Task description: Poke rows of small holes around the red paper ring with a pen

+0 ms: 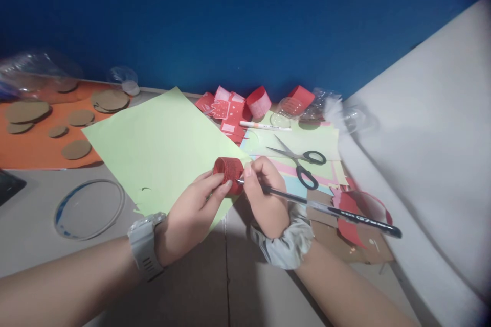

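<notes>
My left hand (pixel 199 196) is closed on a small red paper ring (pixel 226 167) with dark markings on it, thumb on the near side and fingers round its left. In my right hand (pixel 266 194) is a black pen (pixel 326 207). Its tip meets the ring's right side, and its long barrel slants out to the lower right. Both hands are over the near right corner of a light green paper sheet (pixel 169 148). A grey watch is on my left wrist and a grey scrunchie on my right.
Black-handled scissors (pixel 297 158) lie partly open on stacked coloured paper at right. Red paper pieces (pixel 236 112) and a marker (pixel 264 125) lie behind. At left, cardboard discs (pixel 76 149) rest on orange paper (pixel 23 150), near a tape roll (pixel 90 209). A blue wall stands behind.
</notes>
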Action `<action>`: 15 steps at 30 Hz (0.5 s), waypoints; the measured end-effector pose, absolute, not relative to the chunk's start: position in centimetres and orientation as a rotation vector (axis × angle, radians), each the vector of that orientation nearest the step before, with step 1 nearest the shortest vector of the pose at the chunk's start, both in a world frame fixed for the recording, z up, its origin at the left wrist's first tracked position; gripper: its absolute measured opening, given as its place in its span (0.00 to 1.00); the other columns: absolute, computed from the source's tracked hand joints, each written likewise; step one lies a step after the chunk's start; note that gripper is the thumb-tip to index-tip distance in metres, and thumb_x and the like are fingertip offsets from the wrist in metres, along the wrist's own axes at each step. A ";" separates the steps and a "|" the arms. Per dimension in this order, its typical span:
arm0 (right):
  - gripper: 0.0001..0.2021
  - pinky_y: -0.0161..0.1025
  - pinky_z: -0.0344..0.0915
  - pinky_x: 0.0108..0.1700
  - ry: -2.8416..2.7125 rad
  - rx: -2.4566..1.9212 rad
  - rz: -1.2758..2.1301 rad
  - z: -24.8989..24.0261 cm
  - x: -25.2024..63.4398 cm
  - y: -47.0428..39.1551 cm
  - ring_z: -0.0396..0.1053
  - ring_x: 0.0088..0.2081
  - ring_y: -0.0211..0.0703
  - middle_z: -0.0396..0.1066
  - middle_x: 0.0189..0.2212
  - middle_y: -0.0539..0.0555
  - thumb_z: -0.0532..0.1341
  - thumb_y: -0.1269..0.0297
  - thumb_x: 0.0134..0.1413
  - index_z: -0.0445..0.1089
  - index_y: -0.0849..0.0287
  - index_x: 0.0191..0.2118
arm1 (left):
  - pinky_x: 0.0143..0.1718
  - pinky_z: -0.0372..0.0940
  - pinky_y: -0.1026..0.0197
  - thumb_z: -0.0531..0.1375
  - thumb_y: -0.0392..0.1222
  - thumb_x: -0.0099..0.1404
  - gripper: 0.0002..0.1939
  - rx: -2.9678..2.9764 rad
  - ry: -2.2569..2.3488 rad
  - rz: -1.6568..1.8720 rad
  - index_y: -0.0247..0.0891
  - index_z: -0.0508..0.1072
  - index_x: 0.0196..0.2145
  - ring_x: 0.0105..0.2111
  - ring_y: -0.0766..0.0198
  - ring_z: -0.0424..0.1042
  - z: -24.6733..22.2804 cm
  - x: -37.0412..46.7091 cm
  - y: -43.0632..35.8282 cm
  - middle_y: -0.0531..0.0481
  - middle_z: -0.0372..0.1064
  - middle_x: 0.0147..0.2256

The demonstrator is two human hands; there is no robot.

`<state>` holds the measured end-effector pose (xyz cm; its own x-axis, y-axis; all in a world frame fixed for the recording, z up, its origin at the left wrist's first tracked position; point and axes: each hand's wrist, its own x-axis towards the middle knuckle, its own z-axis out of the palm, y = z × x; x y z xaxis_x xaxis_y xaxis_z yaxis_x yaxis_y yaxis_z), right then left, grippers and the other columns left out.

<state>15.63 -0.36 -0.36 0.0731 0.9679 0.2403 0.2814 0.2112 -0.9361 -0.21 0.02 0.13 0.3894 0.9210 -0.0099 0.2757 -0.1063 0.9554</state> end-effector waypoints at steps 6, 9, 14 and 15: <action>0.15 0.36 0.53 0.27 -1.453 -1.254 0.825 -0.2 15.7 -0.3 0.52 0.23 0.35 0.53 0.21 0.43 0.57 0.65 0.65 0.54 0.54 0.27 | 0.52 0.64 0.60 0.51 0.45 0.76 0.16 1.617 1.065 0.790 0.40 0.74 0.34 0.47 0.56 0.73 0.2 -0.2 0.1 0.49 0.76 0.39; 0.14 0.36 0.54 0.27 -1.424 -1.270 0.802 -0.5 15.6 -0.4 0.53 0.24 0.36 0.54 0.22 0.43 0.57 0.64 0.66 0.56 0.54 0.28 | 0.53 0.64 0.60 0.51 0.44 0.76 0.15 1.614 1.062 0.795 0.40 0.75 0.36 0.48 0.56 0.73 0.2 -0.2 0.1 0.49 0.77 0.40; 0.14 0.36 0.53 0.27 -1.443 -1.269 0.798 -0.6 15.8 -0.3 0.53 0.23 0.36 0.55 0.22 0.43 0.57 0.64 0.66 0.56 0.54 0.28 | 0.53 0.65 0.58 0.51 0.45 0.75 0.16 1.618 1.083 0.783 0.40 0.74 0.34 0.48 0.54 0.74 0.2 -0.2 0.1 0.48 0.76 0.38; 0.14 0.36 0.53 0.26 -1.458 -1.267 0.806 -0.5 15.8 -0.3 0.53 0.23 0.36 0.54 0.22 0.43 0.57 0.63 0.66 0.55 0.54 0.27 | 0.53 0.65 0.58 0.51 0.45 0.75 0.16 1.614 1.085 0.780 0.40 0.73 0.33 0.47 0.54 0.74 0.3 -0.2 0.1 0.48 0.76 0.38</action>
